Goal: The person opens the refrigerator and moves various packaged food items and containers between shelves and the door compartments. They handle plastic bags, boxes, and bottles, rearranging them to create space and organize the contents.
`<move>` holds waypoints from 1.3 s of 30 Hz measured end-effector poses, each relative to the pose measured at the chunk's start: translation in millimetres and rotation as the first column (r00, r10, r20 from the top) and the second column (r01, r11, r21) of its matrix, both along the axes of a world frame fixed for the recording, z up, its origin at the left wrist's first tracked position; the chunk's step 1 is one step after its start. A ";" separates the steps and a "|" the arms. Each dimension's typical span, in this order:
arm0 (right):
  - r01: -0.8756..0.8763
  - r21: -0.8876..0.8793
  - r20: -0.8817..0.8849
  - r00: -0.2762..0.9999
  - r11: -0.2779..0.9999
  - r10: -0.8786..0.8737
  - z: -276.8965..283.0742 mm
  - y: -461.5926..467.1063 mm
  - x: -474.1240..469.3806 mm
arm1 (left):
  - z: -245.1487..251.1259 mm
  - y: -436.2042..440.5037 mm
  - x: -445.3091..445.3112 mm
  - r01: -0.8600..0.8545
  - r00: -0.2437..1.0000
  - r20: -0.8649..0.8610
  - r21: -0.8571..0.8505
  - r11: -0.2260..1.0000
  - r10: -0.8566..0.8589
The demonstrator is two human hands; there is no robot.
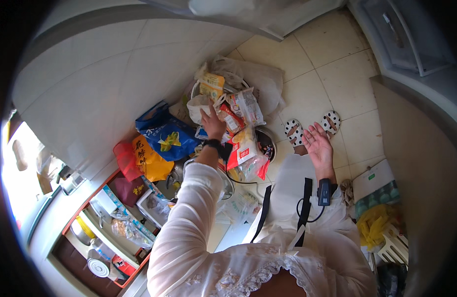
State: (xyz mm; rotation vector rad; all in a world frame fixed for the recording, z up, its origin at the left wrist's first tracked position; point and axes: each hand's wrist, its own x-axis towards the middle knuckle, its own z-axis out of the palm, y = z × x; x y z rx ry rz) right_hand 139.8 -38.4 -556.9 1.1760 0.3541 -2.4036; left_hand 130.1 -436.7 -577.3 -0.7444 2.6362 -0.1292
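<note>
My left hand (214,124) reaches over a heap of food packages with its fingers apart. A white plastic bag (197,108) lies at its fingertips; whether they touch it I cannot tell. Just right of that hand are a red packet (230,118) and a clear printed packet (246,105). A yellow packet (212,84) rests beyond the fingers, and a red-and-white bag (244,150) lies nearer my wrist. My right hand (318,143) hangs palm up above my polka-dot slippers (293,130), holding nothing.
At left stand a blue bag (169,131), an orange bag (148,159) and an open drawer (130,222) of kitchen goods. A metal pot (271,143) sits beside the heap. An egg tray (378,195) and a yellow plastic bag (375,222) are at right, near a cabinet panel (410,148).
</note>
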 end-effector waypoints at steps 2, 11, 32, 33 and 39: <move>-0.012 0.001 0.002 1.000 1.000 0.012 -1.0 -1.8 12.2 | -1.4 -12.2 -23.1 0.082 0.986 0.155 -0.118 0.990 -0.063; -0.046 0.042 0.064 0.997 0.998 0.043 -4.5 -6.6 35.6 | -3.5 -84.7 22.1 0.183 0.966 0.217 -0.191 0.964 -0.140; -0.269 0.010 -0.171 0.949 0.963 0.266 35.6 -57.8 2.0 | 177.8 -94.8 44.2 0.060 0.406 -0.248 0.968 0.245 0.879; -0.316 0.054 -0.235 0.918 0.947 0.320 42.5 -65.8 -0.5 | 191.7 -83.7 43.6 0.027 0.405 -0.212 0.975 0.220 0.889; -0.033 0.895 -0.429 0.213 0.445 0.878 102.0 -135.9 -11.5 | 248.0 -8.9 34.8 0.046 0.430 -0.047 0.998 0.030 0.901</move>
